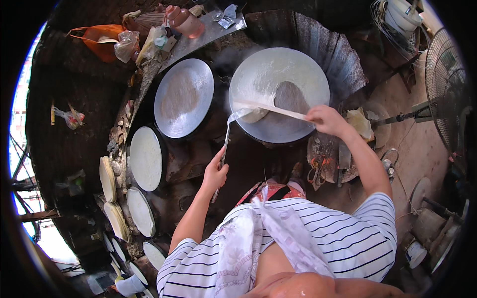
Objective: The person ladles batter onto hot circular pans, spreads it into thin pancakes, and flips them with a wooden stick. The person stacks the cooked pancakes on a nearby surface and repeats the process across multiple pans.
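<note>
A large round metal pan sits in front of me, coated over much of its surface with pale wet batter. My right hand is closed on one end of a long flat wooden spreader, whose blade lies across the pan. My left hand grips the handle of a metal ladle; its head is at the pan's left side, touching or close to the spreader and a thick lump of batter. Bare dark metal shows at the pan's middle right. Steam rises around the pan.
Left of the large pan is a second metal pan. Round pans with pale sheets run down the left, beside stacked flatbreads. A ledge holds a pink bottle. Scissors and a standing fan are at right.
</note>
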A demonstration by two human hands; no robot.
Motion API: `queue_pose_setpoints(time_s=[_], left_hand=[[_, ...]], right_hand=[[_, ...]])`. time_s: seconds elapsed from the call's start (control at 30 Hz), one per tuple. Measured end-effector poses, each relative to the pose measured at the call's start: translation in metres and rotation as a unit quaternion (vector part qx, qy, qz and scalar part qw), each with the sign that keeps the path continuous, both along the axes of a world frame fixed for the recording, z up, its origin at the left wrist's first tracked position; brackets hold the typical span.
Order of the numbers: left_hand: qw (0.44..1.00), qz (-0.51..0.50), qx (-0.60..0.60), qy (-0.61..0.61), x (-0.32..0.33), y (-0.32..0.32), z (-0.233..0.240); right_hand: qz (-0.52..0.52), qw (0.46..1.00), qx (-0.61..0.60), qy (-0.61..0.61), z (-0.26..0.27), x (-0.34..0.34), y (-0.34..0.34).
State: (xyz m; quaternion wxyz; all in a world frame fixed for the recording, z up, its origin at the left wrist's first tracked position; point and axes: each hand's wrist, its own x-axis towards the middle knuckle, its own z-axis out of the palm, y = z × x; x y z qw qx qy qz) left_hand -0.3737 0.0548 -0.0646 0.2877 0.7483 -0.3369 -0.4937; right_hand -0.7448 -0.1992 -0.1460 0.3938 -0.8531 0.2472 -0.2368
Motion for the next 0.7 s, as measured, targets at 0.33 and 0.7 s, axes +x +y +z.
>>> queue_pose_setpoints(time_s=[0.33,0.7], left_hand=[[0.994,-0.04,-0.042,0.096,0.028,0.017,0.009],[0.893,-0.008,-0.212,0.397,0.147,0.02,0.094]], right_hand=[[-0.155,0.976,-0.145,0.054,-0.007,0.007,0.139],[-0.383,0.727,0.429,-0.376,-0.071,0.419,0.218]])
